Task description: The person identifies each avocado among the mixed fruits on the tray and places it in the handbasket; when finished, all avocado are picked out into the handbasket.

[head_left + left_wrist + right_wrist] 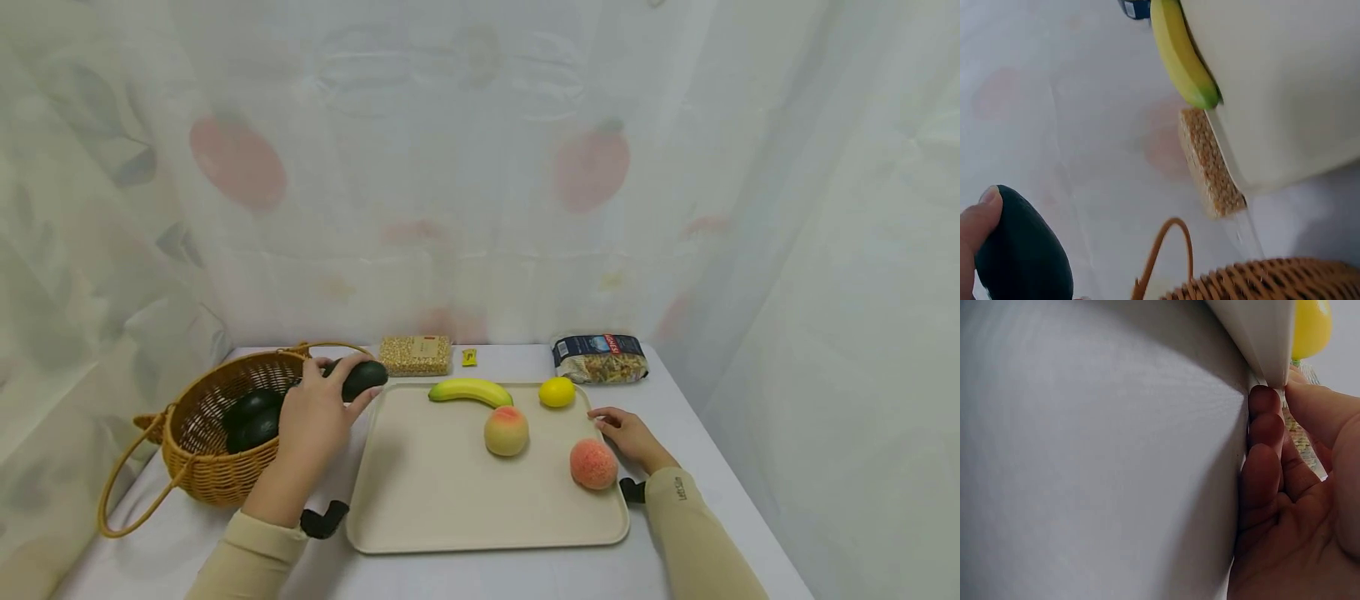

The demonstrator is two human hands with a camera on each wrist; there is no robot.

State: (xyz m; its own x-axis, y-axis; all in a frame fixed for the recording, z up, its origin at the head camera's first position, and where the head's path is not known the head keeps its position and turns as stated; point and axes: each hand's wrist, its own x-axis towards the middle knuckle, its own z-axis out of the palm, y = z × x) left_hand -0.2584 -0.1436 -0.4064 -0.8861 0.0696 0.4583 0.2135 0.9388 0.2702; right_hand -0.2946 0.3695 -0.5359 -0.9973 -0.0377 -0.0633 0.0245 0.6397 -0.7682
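My left hand [318, 412] grips a dark green avocado [363, 380] between thumb and fingers, above the gap between basket and tray. In the left wrist view the thumb presses one end of the avocado [1022, 250]. Below and left stands a brown wicker basket [213, 479] with more dark avocados [253, 419] inside. My right hand [632, 435] is at the right edge of the beige tray [427, 508]. In the right wrist view the thumb and fingertips of that hand [1297, 487] pinch the tray's rim [1272, 344].
On the tray are a banana [471, 390], a yellow lemon [557, 392], a yellowish peach [506, 432] and a pink peach [594, 464]. Behind it lie a grain pack [415, 356], a small yellow packet [468, 357] and a pasta bag [600, 358]. Curtains enclose the table.
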